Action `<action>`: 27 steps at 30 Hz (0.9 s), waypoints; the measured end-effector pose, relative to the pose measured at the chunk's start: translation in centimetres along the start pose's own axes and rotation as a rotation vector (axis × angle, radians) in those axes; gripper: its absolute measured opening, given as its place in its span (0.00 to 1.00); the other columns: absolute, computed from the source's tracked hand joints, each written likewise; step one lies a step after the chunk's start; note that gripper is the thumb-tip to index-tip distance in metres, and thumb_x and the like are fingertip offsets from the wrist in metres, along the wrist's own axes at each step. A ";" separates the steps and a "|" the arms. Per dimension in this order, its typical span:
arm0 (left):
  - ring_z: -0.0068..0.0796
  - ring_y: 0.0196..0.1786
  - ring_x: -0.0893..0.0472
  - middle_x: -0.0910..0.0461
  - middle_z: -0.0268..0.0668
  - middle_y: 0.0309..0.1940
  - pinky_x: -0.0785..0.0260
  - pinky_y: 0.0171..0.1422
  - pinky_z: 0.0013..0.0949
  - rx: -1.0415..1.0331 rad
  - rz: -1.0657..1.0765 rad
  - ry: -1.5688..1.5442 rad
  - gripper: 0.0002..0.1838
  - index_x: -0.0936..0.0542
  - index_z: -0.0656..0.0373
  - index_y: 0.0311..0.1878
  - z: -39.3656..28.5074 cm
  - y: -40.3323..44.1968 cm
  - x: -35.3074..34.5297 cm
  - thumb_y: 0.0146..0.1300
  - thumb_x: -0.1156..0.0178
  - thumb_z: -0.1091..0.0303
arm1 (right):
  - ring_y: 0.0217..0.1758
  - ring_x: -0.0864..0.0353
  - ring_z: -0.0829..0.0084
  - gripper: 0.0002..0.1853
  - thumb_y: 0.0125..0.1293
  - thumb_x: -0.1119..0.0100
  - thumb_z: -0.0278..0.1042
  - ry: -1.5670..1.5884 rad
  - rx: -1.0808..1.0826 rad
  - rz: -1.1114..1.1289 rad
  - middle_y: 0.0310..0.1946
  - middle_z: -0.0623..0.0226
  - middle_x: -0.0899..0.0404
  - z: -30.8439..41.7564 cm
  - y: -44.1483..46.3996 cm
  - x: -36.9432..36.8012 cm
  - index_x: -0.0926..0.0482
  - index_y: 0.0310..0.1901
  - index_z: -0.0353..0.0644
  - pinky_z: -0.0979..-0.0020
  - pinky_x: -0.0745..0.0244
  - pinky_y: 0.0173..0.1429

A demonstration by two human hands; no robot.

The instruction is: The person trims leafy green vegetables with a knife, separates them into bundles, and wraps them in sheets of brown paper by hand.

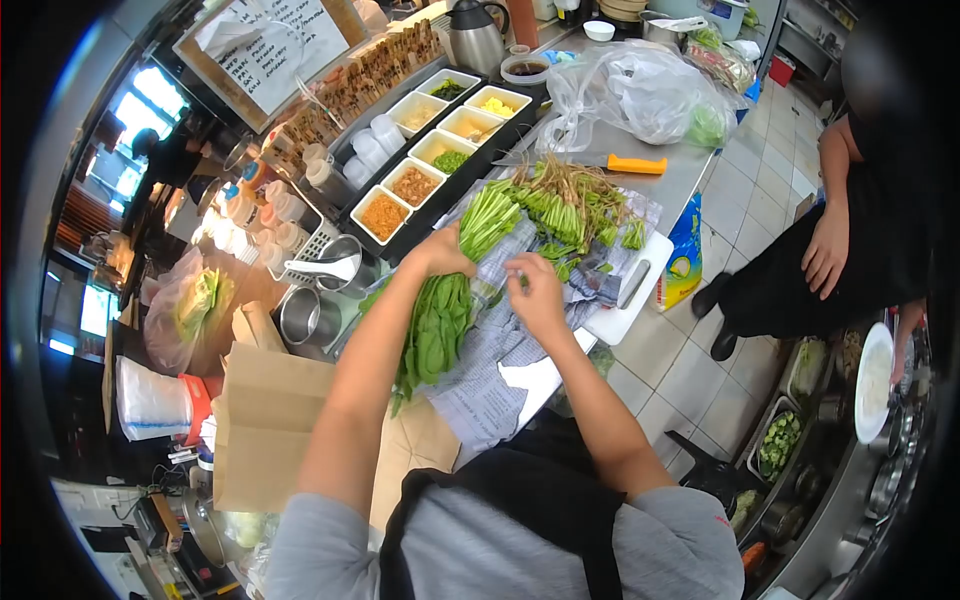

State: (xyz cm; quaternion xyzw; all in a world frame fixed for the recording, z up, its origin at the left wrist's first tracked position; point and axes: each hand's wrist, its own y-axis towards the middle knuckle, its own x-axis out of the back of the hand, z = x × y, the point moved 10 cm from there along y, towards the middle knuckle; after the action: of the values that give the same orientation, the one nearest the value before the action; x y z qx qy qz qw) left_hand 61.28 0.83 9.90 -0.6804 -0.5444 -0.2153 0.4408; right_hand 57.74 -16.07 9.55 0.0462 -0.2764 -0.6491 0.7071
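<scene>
My left hand [445,252] is wrapped around a bunch of leafy greens [437,325]; its pale cut stems [490,218] point away from me and its broad leaves hang toward me. My right hand [535,290] hovers just right of the bunch, above the newspaper [490,385], fingers bent and slightly apart with nothing visible in them. Beyond it on the paper lies a heap of trimmed stem ends with roots [565,205]. A white cutting board [637,290] shows under the paper's right side. The knife's yellow handle [637,163] lies behind the heap.
A black rack of white tubs [381,213] with chopped ingredients stands at the back left. Steel cups [310,318] and a paper bag [265,425] are at left. Plastic bags [640,95] lie at the back. Another person's hand [827,250] shows at right, across the tiled floor.
</scene>
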 end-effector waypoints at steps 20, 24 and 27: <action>0.36 0.42 0.20 0.20 0.46 0.40 0.27 0.49 0.33 0.014 0.098 -0.191 0.37 0.28 0.65 0.53 3.3 1.8 1.0 0.32 0.30 0.67 | 0.35 0.26 0.67 0.08 0.42 0.41 0.23 -0.214 0.526 0.235 0.31 0.76 0.22 4.5 1.5 -4.0 0.19 0.27 0.46 0.70 0.26 0.37; 0.33 0.41 0.20 0.20 0.45 0.40 0.27 0.46 0.32 0.010 0.139 -0.252 0.36 0.28 0.65 0.53 3.4 1.8 0.8 0.33 0.31 0.68 | 0.36 0.26 0.67 0.08 0.43 0.41 0.22 -0.168 0.500 0.231 0.30 0.74 0.23 4.6 1.2 -3.4 0.19 0.27 0.45 0.69 0.26 0.38; 0.33 0.40 0.21 0.20 0.44 0.40 0.27 0.45 0.32 0.049 0.159 -0.299 0.35 0.28 0.65 0.53 3.3 1.3 1.2 0.34 0.31 0.69 | 0.36 0.25 0.67 0.08 0.43 0.42 0.21 -0.154 0.559 0.206 0.30 0.73 0.22 6.3 1.5 -2.2 0.20 0.27 0.44 0.68 0.26 0.39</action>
State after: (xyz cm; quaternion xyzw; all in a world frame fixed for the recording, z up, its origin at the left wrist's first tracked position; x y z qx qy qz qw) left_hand 62.23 4.17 8.63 -0.7349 -0.5535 -0.0627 0.3869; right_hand 56.28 -11.88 14.74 0.1613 -0.5001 -0.4744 0.7063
